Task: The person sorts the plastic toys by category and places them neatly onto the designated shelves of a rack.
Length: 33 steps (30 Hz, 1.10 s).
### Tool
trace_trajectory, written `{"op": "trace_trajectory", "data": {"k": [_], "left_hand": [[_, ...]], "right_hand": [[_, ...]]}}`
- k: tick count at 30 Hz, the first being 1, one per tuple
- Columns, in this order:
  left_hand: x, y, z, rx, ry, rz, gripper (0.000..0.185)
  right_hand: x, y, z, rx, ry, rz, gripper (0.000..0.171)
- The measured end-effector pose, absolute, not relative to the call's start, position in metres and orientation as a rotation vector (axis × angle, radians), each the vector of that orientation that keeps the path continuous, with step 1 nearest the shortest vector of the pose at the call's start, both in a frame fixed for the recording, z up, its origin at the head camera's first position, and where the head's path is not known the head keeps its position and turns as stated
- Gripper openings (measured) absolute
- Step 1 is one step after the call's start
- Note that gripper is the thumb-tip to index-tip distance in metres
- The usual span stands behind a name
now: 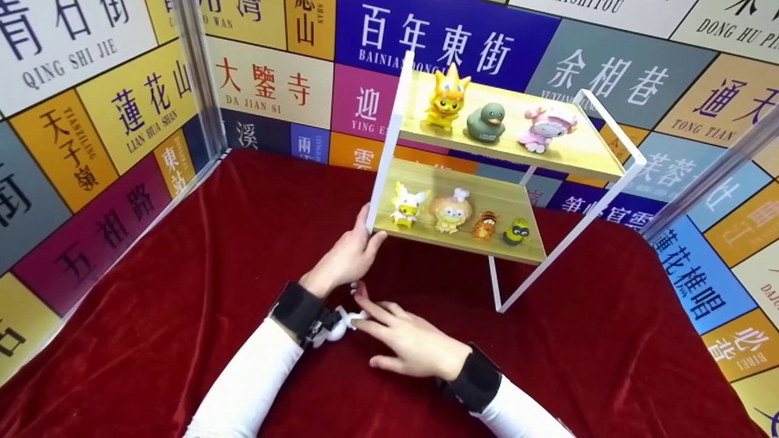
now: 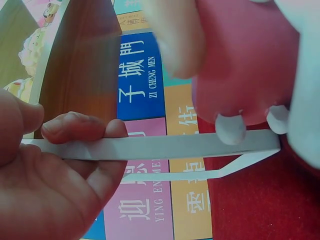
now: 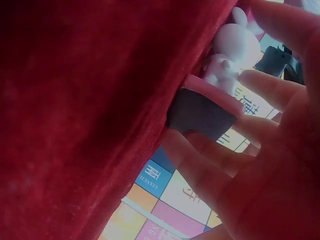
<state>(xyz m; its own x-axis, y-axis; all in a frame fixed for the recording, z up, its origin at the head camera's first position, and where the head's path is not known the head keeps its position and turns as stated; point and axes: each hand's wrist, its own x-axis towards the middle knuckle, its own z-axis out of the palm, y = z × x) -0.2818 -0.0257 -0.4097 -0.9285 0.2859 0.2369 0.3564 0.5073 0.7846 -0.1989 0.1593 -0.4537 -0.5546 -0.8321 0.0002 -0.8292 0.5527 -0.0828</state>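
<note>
A white metal shelf frame [image 1: 387,152] with two wooden boards stands on the red cloth. My left hand [image 1: 350,252] grips its lower left corner. In the left wrist view, thumb and fingers [image 2: 75,127] pinch the white bar [image 2: 175,147]. My right hand [image 1: 401,337] lies low on the cloth, and its straight fingers touch a small white figure [image 1: 338,325] beside my left wrist. The right wrist view shows that figure [image 3: 235,47], white on a pink base, among my spread fingers [image 3: 270,85].
The top board carries a yellow crowned figure [image 1: 447,97], a green duck [image 1: 485,121] and a pink-and-white figure [image 1: 544,129]. Several small figures stand on the lower board [image 1: 426,240]. Colourful sign panels wall in the red cloth [image 1: 182,274] on the left, back and right.
</note>
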Motion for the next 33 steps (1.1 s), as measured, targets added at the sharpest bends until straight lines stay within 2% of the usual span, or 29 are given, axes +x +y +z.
{"op": "trace_trajectory", "data": {"k": [9,20,33], "left_hand": [[-0.284,-0.025,-0.409,-0.577,-2.649,-1.406,0.068],[-0.285,-0.025,-0.412,-0.55,-2.681,-1.433,0.069],[-0.285,-0.025,-0.413,-0.55,-2.683,-1.442,0.069]], "right_hand": [[-0.203,0.161,-0.453,-1.586,2.745,-0.128,0.063],[-0.201,0.169,-0.441,-1.598,2.738,-0.198,0.058],[-0.202,0.169,-0.444,-1.553,2.828,0.057,0.056]]}}
